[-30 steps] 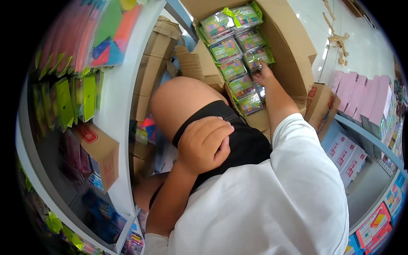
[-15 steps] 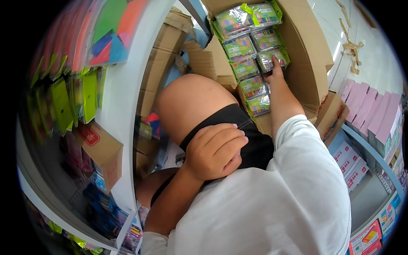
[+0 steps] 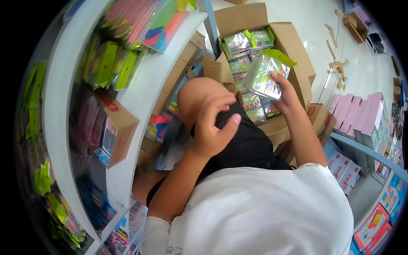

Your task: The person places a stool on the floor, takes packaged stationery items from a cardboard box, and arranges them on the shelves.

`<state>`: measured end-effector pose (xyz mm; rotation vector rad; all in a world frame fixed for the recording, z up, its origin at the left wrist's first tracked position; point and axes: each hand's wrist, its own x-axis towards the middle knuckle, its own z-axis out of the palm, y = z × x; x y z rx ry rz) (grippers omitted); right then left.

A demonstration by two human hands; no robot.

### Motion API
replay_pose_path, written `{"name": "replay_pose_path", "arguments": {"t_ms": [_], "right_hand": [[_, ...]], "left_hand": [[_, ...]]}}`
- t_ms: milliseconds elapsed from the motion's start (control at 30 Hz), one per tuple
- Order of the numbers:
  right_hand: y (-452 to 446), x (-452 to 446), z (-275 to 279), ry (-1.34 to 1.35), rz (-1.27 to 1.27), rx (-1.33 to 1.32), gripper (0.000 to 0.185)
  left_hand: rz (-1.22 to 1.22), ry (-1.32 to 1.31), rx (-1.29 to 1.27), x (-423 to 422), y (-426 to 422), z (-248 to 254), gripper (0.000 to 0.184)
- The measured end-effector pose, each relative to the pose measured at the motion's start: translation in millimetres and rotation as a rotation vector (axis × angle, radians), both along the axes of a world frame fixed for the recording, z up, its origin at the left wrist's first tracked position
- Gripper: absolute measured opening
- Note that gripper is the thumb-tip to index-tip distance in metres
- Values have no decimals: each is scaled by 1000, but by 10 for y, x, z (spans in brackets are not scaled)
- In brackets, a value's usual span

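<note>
My right hand (image 3: 287,94) grips a clear plastic pack (image 3: 264,77) with a bright green top strip and colourful contents. It is held tilted above the open cardboard box (image 3: 299,55), its thumb on the front face. Several similar packs (image 3: 238,44) lie in rows inside the box, partly hidden by the lifted one. My left hand (image 3: 214,125) is raised over my lap, near my knee, with thumb and fingers apart and nothing in it.
On the left, a white shelf (image 3: 144,80) holds green-topped packs (image 3: 112,63) and a small carton (image 3: 121,127). Pink boxes (image 3: 359,114) stand on a rack at right. Torn brown tape (image 3: 338,66) lies on the white floor.
My right hand has lifted one pack up out of the box toward me. The left hand has risen off my lap and its fingers have opened. My view has shifted.
</note>
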<state>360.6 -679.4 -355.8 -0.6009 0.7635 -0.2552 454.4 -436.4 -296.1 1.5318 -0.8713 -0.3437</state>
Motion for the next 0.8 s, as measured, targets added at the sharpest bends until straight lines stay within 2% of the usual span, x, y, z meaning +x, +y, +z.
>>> {"name": "replay_pose_path", "arguments": {"t_ms": [33, 67, 100, 133, 200, 233, 300, 333, 367, 400, 500, 600, 800], "right_hand": [[115, -10, 329, -53, 89, -26, 49], [211, -27, 657, -66, 100, -37, 49], [310, -43, 962, -103, 253, -53, 49], [438, -26, 1062, -136, 353, -68, 51], [729, 8, 1294, -190, 519, -114, 55], [907, 28, 1423, -208, 588, -140, 57], [1226, 106, 1434, -269, 608, -287, 63], [1331, 131, 1444, -261, 630, -243, 62], [1433, 158, 1438, -248, 651, -198, 62], [1526, 184, 1398, -254, 685, -196, 62], [1798, 258, 1320, -205, 757, -257, 65], [1949, 291, 1369, -215, 864, -266, 67], [2058, 318, 1438, -197, 895, -302, 67]], "left_hand": [[43, 135, -67, -19, 28, -71, 45], [55, 173, -66, 3, 35, 78, 54], [69, 211, -65, 23, 54, 283, 63], [86, 198, -75, 9, 97, 437, 63], [-79, 543, -201, -47, 216, 656, 77], [-49, 527, -214, -89, 294, 692, 77], [53, 399, -31, -164, 467, 718, 83], [89, 390, -42, -181, 577, 720, 83], [116, 492, -67, -200, 693, 707, 82], [140, 596, -95, -221, 794, 688, 81], [254, 686, -127, -328, 1082, 600, 81], [267, 710, -160, -319, 1247, 597, 81], [284, 784, -229, -309, 1404, 745, 80]]}}
